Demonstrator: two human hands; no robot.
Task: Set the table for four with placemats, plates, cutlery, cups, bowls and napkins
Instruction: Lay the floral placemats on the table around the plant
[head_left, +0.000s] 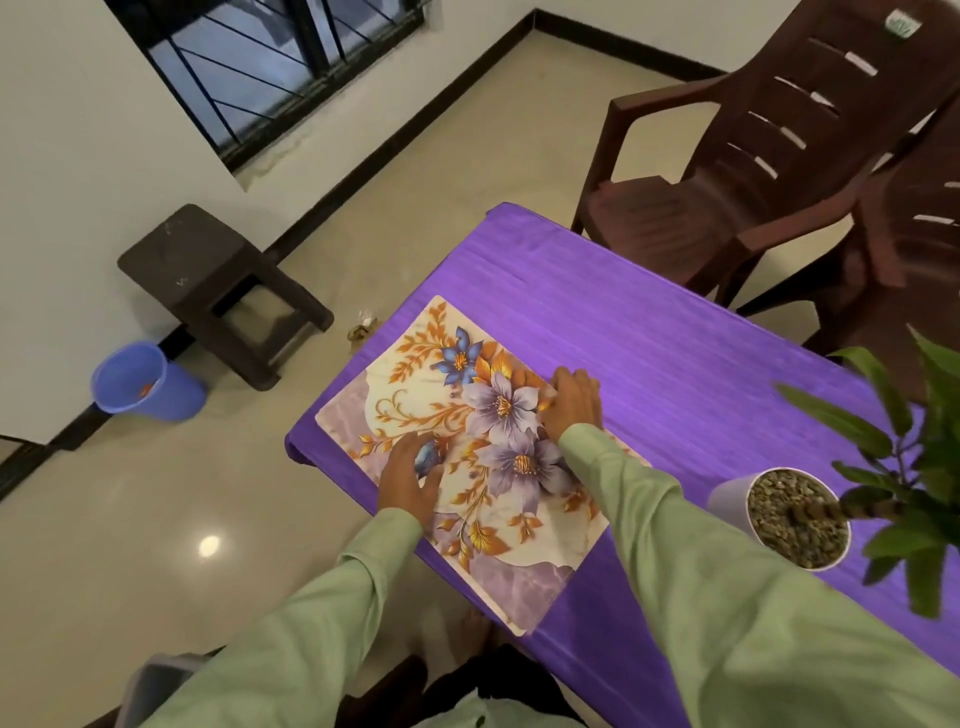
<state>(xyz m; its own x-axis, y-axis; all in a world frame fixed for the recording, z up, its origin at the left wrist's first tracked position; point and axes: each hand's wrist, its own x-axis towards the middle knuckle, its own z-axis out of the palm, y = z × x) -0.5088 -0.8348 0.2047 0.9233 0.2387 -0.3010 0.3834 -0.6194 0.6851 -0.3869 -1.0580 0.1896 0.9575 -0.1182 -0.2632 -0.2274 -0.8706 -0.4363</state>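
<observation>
Placemat (415, 374) lies on the bench (675, 364) left of the plant pot (727, 501). My left hand (408, 475) presses it, spread flat. My right hand (574, 402) steadies its edge, grip unclear, to square it.

sleeve (613, 467) covers part of the placemat (415, 384); the plant (841, 421) is cropped.

Left sleeve (332, 592), right sleeve (670, 540) — pale green, long, loose, softly creased; plain cuffs (397, 525) at wrists.

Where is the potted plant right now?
Head view, right side: the potted plant stands on the purple table, just right of the floral placemat, near the person's right sleeve.
</observation>
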